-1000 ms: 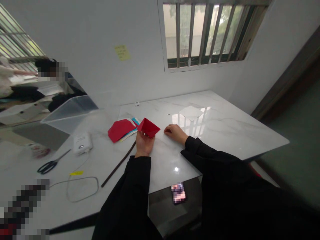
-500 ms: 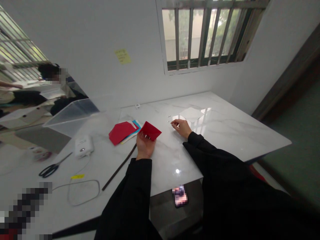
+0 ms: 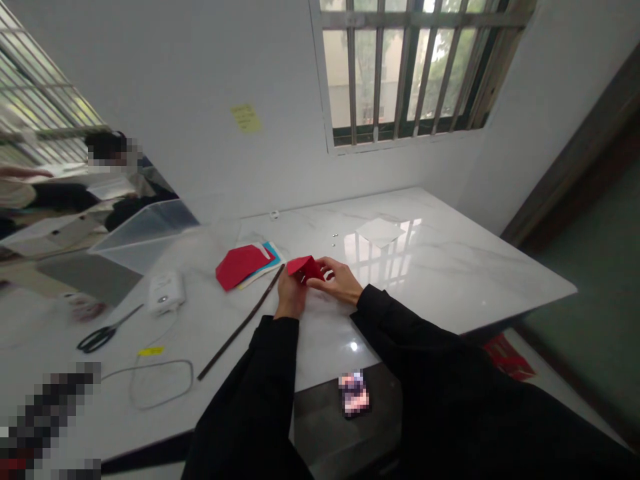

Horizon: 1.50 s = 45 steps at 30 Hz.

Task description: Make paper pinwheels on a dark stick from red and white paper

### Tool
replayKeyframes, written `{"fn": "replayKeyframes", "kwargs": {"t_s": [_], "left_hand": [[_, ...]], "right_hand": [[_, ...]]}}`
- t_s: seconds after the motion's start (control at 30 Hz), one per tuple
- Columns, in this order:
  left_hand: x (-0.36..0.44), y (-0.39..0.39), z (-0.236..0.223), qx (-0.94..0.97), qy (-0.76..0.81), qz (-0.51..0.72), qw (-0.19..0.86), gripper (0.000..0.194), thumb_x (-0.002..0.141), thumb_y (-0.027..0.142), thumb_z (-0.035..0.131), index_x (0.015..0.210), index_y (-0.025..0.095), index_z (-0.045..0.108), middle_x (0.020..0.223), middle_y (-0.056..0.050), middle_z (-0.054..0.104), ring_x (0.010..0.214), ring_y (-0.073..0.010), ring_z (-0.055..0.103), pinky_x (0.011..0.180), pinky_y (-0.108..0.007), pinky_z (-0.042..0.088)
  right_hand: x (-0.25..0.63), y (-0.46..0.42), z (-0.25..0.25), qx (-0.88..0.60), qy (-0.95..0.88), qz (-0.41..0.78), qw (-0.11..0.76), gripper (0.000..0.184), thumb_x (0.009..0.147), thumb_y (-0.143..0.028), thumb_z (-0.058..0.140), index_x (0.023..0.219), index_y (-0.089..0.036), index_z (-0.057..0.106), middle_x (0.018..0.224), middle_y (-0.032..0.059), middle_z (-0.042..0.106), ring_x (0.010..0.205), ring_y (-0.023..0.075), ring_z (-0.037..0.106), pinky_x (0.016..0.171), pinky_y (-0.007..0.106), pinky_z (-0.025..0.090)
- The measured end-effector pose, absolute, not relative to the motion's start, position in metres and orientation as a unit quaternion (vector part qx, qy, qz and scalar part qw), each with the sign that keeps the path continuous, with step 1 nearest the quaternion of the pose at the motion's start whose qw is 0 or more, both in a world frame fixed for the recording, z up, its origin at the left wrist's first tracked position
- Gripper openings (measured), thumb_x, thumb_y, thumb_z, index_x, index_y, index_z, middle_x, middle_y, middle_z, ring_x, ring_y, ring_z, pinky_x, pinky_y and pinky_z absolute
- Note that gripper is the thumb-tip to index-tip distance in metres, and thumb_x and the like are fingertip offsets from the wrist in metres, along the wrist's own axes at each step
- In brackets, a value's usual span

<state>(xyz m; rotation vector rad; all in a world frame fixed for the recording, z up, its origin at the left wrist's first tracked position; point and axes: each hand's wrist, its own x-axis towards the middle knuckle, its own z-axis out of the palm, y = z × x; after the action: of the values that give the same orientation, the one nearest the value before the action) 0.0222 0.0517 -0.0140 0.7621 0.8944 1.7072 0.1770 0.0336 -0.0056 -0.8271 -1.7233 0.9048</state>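
Note:
A folded piece of red paper (image 3: 306,267) is held just above the white marble table (image 3: 450,267) between both my hands. My left hand (image 3: 290,297) grips it from below and the left. Fingers of my right hand (image 3: 340,280) pinch its right edge. Left of it lies a stack of paper sheets (image 3: 245,263), red on top with blue and white edges showing. A white square of paper (image 3: 380,231) lies farther back on the table, with two tiny metal bits (image 3: 335,235) beside it.
A dark thin rod (image 3: 240,327) lies diagonally left of my arms. Further left are a white device (image 3: 165,293) with a looped cable (image 3: 160,380), black scissors (image 3: 105,330) and a clear plastic box (image 3: 140,230). Another person sits at far left. A phone (image 3: 354,393) lies below the table edge.
My right hand came back from near the small metal bits and took hold of the red paper's right edge. The paper now sits lower and more folded between both hands.

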Motion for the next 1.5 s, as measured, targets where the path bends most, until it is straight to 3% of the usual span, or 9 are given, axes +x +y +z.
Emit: {"fn": "replayKeyframes", "kwargs": {"t_s": [0.13, 0.23, 0.43, 0.53, 0.67, 0.87, 1.1, 1.3, 1.5], "left_hand": [[0.024, 0.048, -0.011, 0.339, 0.388, 0.692, 0.506, 0.02, 0.07, 0.023, 0.079, 0.088, 0.017, 0.072, 0.084, -0.003, 0.072, 0.072, -0.0158, 0.065, 0.067, -0.025, 0.049], [0.025, 0.047, -0.009, 0.338, 0.408, 0.679, 0.508, 0.018, 0.076, 0.025, 0.072, 0.093, 0.018, 0.074, 0.089, -0.005, 0.074, 0.075, -0.0163, 0.067, 0.065, -0.024, 0.048], [0.031, 0.046, -0.01, 0.395, 0.452, 0.643, 0.476, 0.035, 0.071, 0.012, 0.068, 0.104, 0.018, 0.077, 0.075, -0.002, 0.074, 0.054, -0.0134, 0.058, 0.054, -0.021, 0.043], [0.031, 0.042, -0.011, 0.447, 0.45, 0.626, 0.454, 0.045, 0.073, 0.015, 0.074, 0.117, 0.018, 0.077, 0.071, -0.002, 0.074, 0.053, -0.0145, 0.06, 0.053, -0.021, 0.044], [0.032, 0.039, -0.009, 0.49, 0.449, 0.616, 0.422, 0.031, 0.072, 0.024, 0.084, 0.102, 0.017, 0.082, 0.08, -0.006, 0.078, 0.068, -0.0185, 0.069, 0.062, -0.024, 0.053], [0.03, 0.044, -0.013, 0.498, 0.458, 0.611, 0.411, 0.027, 0.07, 0.034, 0.087, 0.089, 0.016, 0.082, 0.081, -0.007, 0.079, 0.081, -0.0233, 0.074, 0.08, -0.032, 0.058], [0.024, 0.049, -0.02, 0.455, 0.462, 0.628, 0.431, 0.057, 0.064, 0.05, 0.091, 0.106, 0.013, 0.08, 0.082, -0.009, 0.079, 0.079, -0.0249, 0.075, 0.074, -0.033, 0.058], [0.024, 0.05, -0.019, 0.406, 0.468, 0.655, 0.434, 0.059, 0.058, 0.054, 0.093, 0.098, 0.014, 0.076, 0.081, -0.008, 0.078, 0.078, -0.0242, 0.074, 0.072, -0.033, 0.057], [0.02, 0.053, -0.021, 0.38, 0.462, 0.676, 0.431, 0.058, 0.059, 0.059, 0.092, 0.089, 0.014, 0.072, 0.079, -0.005, 0.075, 0.074, -0.0198, 0.07, 0.074, -0.031, 0.055]], "right_hand": [[0.177, 0.042, -0.013, -0.397, -0.717, 0.32, 0.475, 0.014, 0.09, -0.033, 0.073, 0.091, -0.02, 0.068, 0.085, 0.0005, 0.072, 0.077, 0.0159, 0.063, 0.077, 0.03, 0.052], [0.182, 0.052, -0.018, -0.457, -0.677, 0.294, 0.496, 0.017, 0.096, -0.032, 0.062, 0.085, -0.02, 0.067, 0.079, 0.0002, 0.068, 0.073, 0.016, 0.06, 0.076, 0.03, 0.05], [0.187, 0.063, -0.024, -0.514, -0.623, 0.246, 0.536, 0.009, 0.091, -0.027, 0.062, 0.096, -0.02, 0.065, 0.096, 0.005, 0.07, 0.086, 0.0193, 0.064, 0.086, 0.035, 0.053], [0.186, 0.06, -0.024, -0.494, -0.636, 0.218, 0.551, 0.039, 0.084, -0.028, 0.071, 0.121, -0.02, 0.062, 0.115, 0.0096, 0.067, 0.101, 0.0229, 0.065, 0.096, 0.039, 0.055], [0.186, 0.054, -0.022, -0.485, -0.677, 0.179, 0.524, 0.072, 0.077, -0.041, 0.084, 0.14, -0.02, 0.054, 0.13, 0.0149, 0.061, 0.12, 0.0285, 0.06, 0.108, 0.043, 0.049], [0.191, 0.058, -0.021, -0.553, -0.679, 0.14, 0.463, 0.018, 0.087, -0.028, 0.069, 0.101, -0.018, 0.068, 0.106, 0.0123, 0.067, 0.101, 0.0276, 0.061, 0.097, 0.043, 0.051], [0.196, 0.061, -0.019, -0.529, -0.634, 0.175, 0.536, 0.035, 0.083, -0.018, 0.062, 0.117, -0.021, 0.062, 0.11, 0.0072, 0.071, 0.095, 0.0225, 0.066, 0.09, 0.037, 0.054], [0.205, 0.067, -0.021, -0.551, -0.628, 0.147, 0.53, 0.014, 0.083, -0.017, 0.058, 0.094, -0.021, 0.067, 0.101, 0.0074, 0.071, 0.101, 0.0251, 0.066, 0.093, 0.039, 0.052], [0.209, 0.075, -0.02, -0.527, -0.551, 0.273, 0.587, 0.012, 0.088, -0.033, 0.065, 0.09, -0.022, 0.065, 0.094, 0.0038, 0.075, 0.091, 0.0222, 0.072, 0.088, 0.036, 0.055]]}}
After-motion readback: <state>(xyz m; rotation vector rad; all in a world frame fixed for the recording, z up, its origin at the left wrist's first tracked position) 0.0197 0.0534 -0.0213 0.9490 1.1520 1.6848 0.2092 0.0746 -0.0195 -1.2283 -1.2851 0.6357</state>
